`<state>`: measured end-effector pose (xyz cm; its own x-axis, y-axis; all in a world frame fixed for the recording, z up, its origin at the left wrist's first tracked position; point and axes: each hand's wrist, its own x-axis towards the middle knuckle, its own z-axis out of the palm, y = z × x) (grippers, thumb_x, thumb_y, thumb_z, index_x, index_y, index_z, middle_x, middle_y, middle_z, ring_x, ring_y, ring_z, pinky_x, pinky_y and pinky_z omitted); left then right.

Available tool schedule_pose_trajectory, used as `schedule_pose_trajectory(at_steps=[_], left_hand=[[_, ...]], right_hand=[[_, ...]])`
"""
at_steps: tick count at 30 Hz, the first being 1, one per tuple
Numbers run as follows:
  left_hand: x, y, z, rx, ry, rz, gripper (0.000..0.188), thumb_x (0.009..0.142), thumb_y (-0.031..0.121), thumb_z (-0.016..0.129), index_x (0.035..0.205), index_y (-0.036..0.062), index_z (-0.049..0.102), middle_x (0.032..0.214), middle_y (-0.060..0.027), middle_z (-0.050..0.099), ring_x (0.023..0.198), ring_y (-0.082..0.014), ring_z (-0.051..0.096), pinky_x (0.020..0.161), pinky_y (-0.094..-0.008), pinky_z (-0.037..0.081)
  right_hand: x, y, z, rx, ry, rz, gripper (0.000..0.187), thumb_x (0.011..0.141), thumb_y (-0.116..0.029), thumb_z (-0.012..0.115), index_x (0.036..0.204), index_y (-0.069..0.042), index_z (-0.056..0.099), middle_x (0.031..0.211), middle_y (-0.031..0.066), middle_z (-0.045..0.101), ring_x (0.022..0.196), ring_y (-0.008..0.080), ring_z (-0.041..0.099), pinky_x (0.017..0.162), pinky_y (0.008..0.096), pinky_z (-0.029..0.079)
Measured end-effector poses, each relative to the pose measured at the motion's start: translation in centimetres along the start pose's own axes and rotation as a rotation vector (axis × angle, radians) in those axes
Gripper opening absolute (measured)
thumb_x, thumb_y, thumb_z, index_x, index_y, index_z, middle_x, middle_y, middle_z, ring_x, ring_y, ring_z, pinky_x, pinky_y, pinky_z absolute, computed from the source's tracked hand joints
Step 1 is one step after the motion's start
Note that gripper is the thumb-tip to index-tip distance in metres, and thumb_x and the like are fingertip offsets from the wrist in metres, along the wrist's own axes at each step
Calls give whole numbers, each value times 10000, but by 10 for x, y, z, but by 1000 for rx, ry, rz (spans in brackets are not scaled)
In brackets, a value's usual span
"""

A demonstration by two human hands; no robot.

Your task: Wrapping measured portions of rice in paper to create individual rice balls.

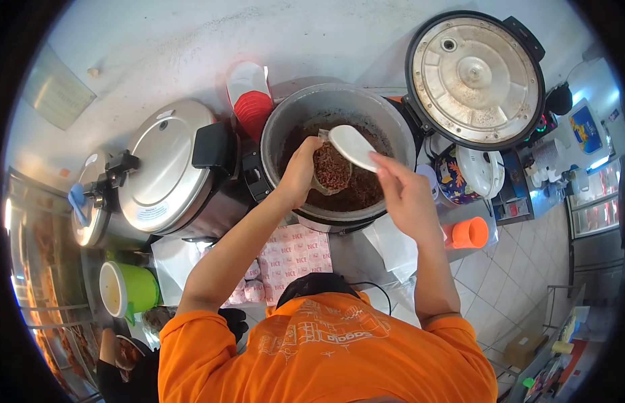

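Observation:
My left hand (302, 172) is closed on a clear plastic bag (332, 169) filled with brown, rice-like grains. Its opening faces up, over a large round metal cooker pot (275, 125). A white rice paddle (353, 146) is gripped by its handle in my right hand (406, 191), its flat blade reaching across the top of the bag. Whether the blade touches the bag I cannot tell. More dark brown grains (361, 193) lie inside the pot. The cooker's round lid (472, 75) is hinged up at the right.
Closed cookers (163, 154) stand to the left. Beside the pot are a red-and-white stack (251, 107), a patterned pot (467, 173) and an orange cup (469, 233). Printed wrapping paper (302, 258) lies in front, with a green bucket (134, 285) left. Another person's hand (109, 349) shows lower left.

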<state>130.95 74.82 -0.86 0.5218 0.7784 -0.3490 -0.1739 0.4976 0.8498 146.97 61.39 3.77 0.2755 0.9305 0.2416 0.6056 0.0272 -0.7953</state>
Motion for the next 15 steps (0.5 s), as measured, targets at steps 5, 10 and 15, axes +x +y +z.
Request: schedule_pose_trajectory(at_steps=[5, 10, 15], left_hand=[[-2, 4, -17, -171, -84, -21, 412, 977, 393, 392, 1154, 68, 572, 1098, -90, 640, 1002, -244, 641, 841, -452, 542], [-9, -4, -12, -206, -43, 42, 370, 1002, 348, 368, 1202, 103, 561, 1166, -77, 620, 1072, -243, 598, 891, -465, 505], [-13, 3, -11, -174, -96, -48, 436, 1054, 439, 342, 1266, 110, 532, 1229, -90, 598, 1124, -261, 594, 910, -491, 506]], right_hand=[[-2, 3, 16, -196, -111, -175, 241, 960, -188, 569, 1168, -147, 684, 919, 160, 703, 785, 368, 664, 679, 435, 515], [8, 1, -6, -78, -159, -37, 252, 968, -180, 553, 1183, -155, 681, 933, 161, 697, 789, 370, 662, 681, 448, 503], [5, 15, 7, -267, -174, -244, 259, 993, -188, 525, 1185, -85, 665, 870, 175, 691, 758, 373, 658, 690, 421, 496]])
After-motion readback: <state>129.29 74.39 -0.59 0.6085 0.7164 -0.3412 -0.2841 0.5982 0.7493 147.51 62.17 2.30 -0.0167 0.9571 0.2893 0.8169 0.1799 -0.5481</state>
